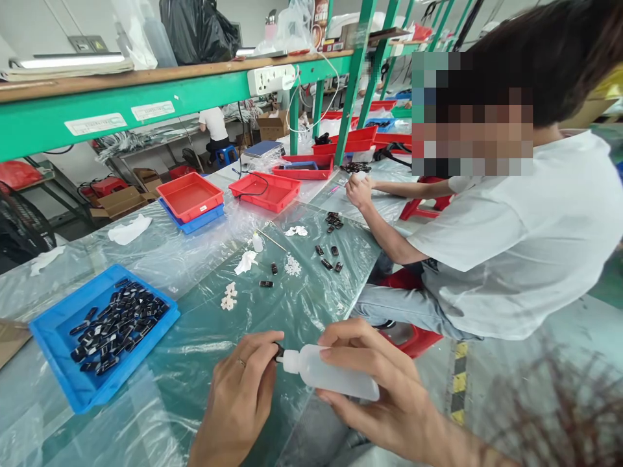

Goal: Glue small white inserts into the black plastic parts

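Work is going on with one small black part (279, 351), and nothing is showing that this one is done. Many more black parts (117, 327) are lying in a heap in the blue tray (58, 347), off to the left, so I am guessing that a lot is waiting, but no mark is telling me which ones are done. Two loose black parts (266, 283) are lying on the tabletop (195, 363), farther off, near some white bits (228, 296), and a few more black parts (326, 263) are lying closer to the other person (530, 253). The small black part is sitting at the fingertips of the left hand (246, 379), which is pinching it with its fingers held together. The right hand (382, 376) is clasping a cloudy white bottle (335, 377) between its fingers and thumb. The bottle is leaning over almost flat, up above the tabletop, and its tip is pointing at the small black part. The tip is sitting right by the part, but I cannot tell if it is touching.
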Available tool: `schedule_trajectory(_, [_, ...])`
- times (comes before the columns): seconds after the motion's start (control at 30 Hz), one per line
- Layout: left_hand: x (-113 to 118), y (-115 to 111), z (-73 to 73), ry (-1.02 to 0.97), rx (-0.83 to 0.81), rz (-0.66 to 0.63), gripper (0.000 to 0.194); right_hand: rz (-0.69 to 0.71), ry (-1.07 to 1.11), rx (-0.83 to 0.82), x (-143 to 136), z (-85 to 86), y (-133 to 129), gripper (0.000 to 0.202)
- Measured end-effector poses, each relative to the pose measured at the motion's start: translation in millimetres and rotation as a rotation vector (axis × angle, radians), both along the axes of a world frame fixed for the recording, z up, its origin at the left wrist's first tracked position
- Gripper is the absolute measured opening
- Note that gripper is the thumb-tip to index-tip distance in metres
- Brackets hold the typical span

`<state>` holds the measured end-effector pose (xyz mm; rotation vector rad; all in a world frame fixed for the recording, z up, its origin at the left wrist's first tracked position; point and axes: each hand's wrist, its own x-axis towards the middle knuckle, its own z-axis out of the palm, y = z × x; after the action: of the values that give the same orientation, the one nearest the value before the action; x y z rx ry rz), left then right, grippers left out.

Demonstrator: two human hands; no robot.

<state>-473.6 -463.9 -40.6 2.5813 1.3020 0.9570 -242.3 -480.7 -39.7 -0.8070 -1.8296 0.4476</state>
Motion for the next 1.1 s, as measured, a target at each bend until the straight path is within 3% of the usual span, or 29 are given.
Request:
schedule_trajectory(0.5, [2.4, -0.5, 9.0, 0.038, 0.02, -0.015, 0.045, 0.007, -0.093, -0.047, 1.6, 3.1, -7.7, 0.058])
schedule_trajectory(0.63, [4.7, -3.5, 6.2, -0.016, -0.072, 0.015, 0.035, 0.009, -0.005, -0.105, 2.1, 6.2, -4.0, 0.052])
schedule_trajectory(0.73, [6.9, -7.2, 3.7, -0.059, -0.157, 0.114, 0.023, 0.026, 0.212, -0.281, 5.7, 3.8, 2.8, 0.041])
schedule_trajectory(0.8, [7.6, -9.4, 3.2, -0.078, -0.172, 0.131, 0.023, 0.065, 0.398, -0.414, 8.9, -5.4, 9.6, 0.033])
schedule_trajectory(0.9, [7.8, -11.3, 3.9, -0.096, -0.18, 0.146, 0.029, 0.129, 0.533, -0.586, 9.3, -32.9, 24.5, 0.032])
schedule_trajectory(1.0, [7.0, -11.0, 3.3, -0.099, -0.182, 0.174, 0.031, 0.113, 0.419, -0.639, -0.6, -70.9, 44.0, 0.034])
schedule_trajectory(1.1, [4.9, -8.2, 0.1, -0.08, -0.161, 0.124, 0.032, 0.06, 0.314, -0.589, -18.0, -108.5, 62.8, 0.031])
